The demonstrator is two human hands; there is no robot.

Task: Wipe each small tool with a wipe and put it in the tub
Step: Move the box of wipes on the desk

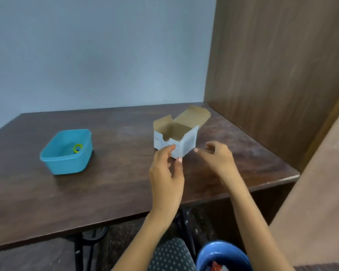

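Neither hand grasping anything. Left hand (167,173) raised just in front of the white carton (175,140), fingers loosely bent, forefinger tip at or against the carton's near face, thumb tip just below its near corner; true contact impossible to tell. Right hand (216,157) hovering a little right of the carton, fingers loosely curled, empty, clear of the cardboard.

Carton standing open on the dark wooden table (115,182), flaps up, toward the far right corner beside the wooden side panel (278,75). Contents hidden from this angle. No wipe visible anywhere.

Blue tub (66,152) well apart to the left, with a yellow ring (78,148) and something small and blue beside it already inside. Probably tools finished and dropped in, though too small to be sure.

Likely step: fetching the next piece, or a wipe, out of the carton. Best done by steadying the near wall with the left hand and reaching in from above with the right. Light cardboard, so easily tipped or slid by a sideways nudge; better to press down than to push. Then wiping over the table, and carrying across to the tub rather than tossing.

Near the bottom edge, a dotted seat cushion (172,255) and a blue bowl (221,255).
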